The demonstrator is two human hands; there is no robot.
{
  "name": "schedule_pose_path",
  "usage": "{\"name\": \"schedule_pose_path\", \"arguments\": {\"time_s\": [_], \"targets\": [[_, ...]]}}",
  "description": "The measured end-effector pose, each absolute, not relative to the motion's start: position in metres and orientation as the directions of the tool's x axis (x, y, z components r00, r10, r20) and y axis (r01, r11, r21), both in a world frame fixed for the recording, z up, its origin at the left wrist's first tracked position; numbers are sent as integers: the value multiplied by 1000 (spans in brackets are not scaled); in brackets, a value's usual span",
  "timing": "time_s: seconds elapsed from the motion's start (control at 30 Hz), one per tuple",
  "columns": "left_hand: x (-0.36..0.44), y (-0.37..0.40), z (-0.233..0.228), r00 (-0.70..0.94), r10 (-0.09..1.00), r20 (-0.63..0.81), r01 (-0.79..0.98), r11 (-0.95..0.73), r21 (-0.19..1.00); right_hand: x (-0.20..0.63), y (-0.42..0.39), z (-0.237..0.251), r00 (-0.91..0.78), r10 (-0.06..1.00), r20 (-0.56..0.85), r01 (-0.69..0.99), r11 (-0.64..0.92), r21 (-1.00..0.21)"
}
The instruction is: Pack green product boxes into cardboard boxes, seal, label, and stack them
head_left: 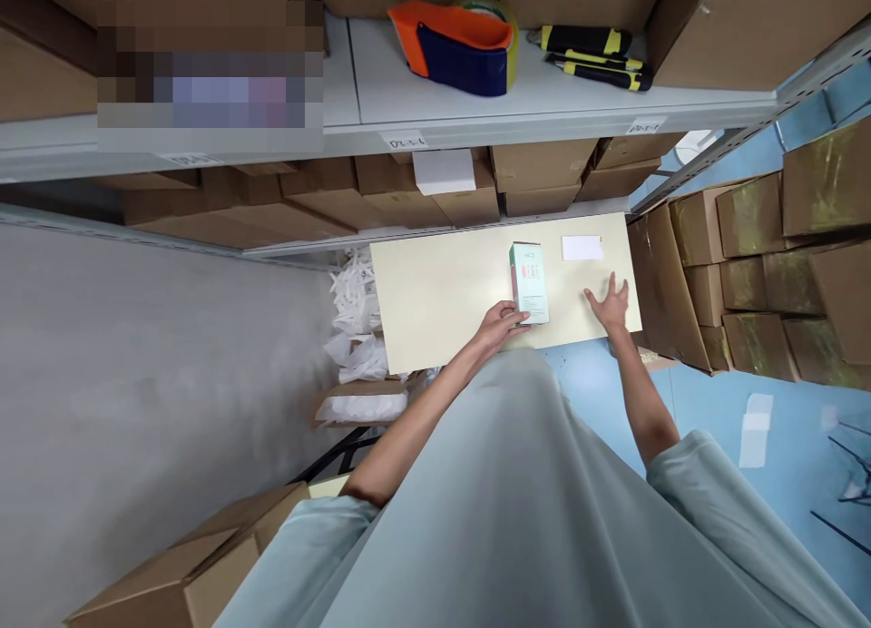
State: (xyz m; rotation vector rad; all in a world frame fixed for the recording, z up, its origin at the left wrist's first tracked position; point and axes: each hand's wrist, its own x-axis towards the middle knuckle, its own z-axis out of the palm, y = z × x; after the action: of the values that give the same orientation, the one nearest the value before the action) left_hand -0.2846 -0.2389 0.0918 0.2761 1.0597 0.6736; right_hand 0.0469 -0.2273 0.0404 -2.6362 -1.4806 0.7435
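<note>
A small light-green and white carton (532, 283) with printed pictures rests on the pale table (442, 288). At the carton's near left corner is my left hand (502, 325), its thumb and fingers closed around the lower end. My right hand (611, 304) hovers over or lies on the table's right part, fingers spread, holding nothing. Just beyond it lies a small white rectangular slip or box (582, 248), apart from both hands.
An orange and navy tape dispenser (463, 52) and several yellow-black utility knives (592, 56) lie on the shelf (422, 111) above. Cardboard boxes (755, 256) are stacked at the right. White packing material (357, 292) sits left of the table, by a grey wall (170, 383).
</note>
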Motion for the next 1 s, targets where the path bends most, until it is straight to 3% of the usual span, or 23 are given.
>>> {"name": "schedule_pose_path", "arguments": {"time_s": [0.13, 0.2, 0.3, 0.37, 0.47, 0.57, 0.77, 0.87, 1.0], "targets": [[-286, -243, 91, 175, 686, -706, -344, 714, 609, -60, -219, 58, 154, 941, -302, 612, -331, -718], [-290, -246, 91, 50, 733, -678, -292, 660, 692, -110, -215, 65, 56, 957, -286, 539, -270, -798], [-304, -253, 95, -130, 812, -569, -211, 538, 816, -160, -205, 69, -7, 973, -229, 527, -191, -828], [-321, -261, 101, -199, 838, -508, -239, 461, 854, -177, -197, 67, -62, 975, -211, 424, -166, -890], [-348, -280, 114, -220, 813, -539, -389, 434, 813, -192, -189, 66, -214, 934, -288, 148, -260, -954], [-368, -299, 123, -142, 769, -623, -530, 473, 704, -205, -193, 72, -348, 882, -317, 13, -333, -943], [-373, -319, 123, -208, 742, -637, -565, 440, 698, -221, -205, 84, -454, 849, -271, 6, -301, -954], [-371, -322, 120, -285, 744, -604, -500, 422, 756, -219, -199, 86, -480, 850, -219, 55, -221, -974], [-371, -324, 117, -435, 748, -502, -330, 386, 862, -214, -180, 93, -382, 913, -144, 154, -90, -984]]}}
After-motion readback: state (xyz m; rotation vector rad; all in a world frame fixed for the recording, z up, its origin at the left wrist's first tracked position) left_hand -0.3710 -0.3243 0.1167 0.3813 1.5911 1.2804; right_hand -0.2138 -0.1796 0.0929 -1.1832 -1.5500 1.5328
